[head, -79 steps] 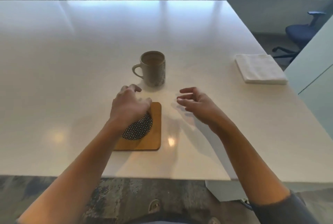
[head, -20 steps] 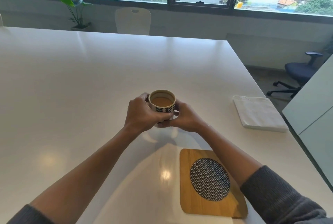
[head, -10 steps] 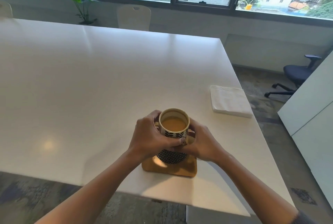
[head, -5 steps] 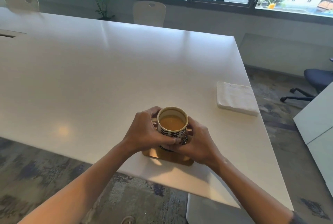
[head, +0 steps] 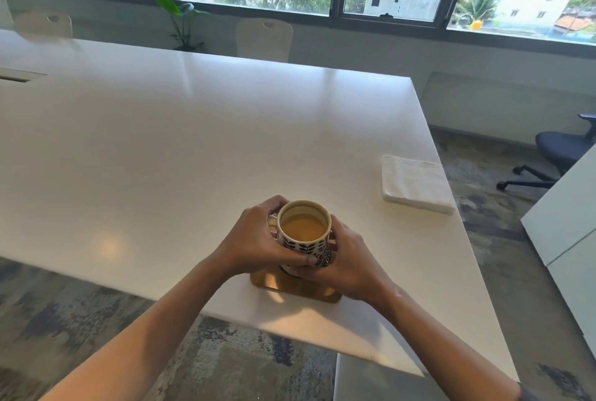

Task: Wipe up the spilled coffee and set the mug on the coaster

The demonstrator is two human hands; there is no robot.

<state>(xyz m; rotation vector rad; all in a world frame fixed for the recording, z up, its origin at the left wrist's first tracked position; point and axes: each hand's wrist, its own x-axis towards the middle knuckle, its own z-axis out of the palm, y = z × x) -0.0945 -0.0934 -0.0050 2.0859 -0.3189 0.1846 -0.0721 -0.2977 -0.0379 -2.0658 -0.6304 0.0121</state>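
Lowered: one mug, one coaster, two hands.

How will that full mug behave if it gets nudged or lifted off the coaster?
The mug looks ceramic, so probably rigid, fairly heavy and breakable if dropped. Coffee sits close to the rim, so a jolt would likely slosh it. It is taller than wide above the small wooden coaster near the table edge, so somewhat tippable.

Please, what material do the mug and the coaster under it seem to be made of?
The mug looks like glazed ceramic: thick cream rim and a dark printed leaf pattern on its side. The coaster looks like wood, perhaps bamboo: warm brown colour with a smooth, slightly shiny top and rounded corner. Both are judged by appearance only.
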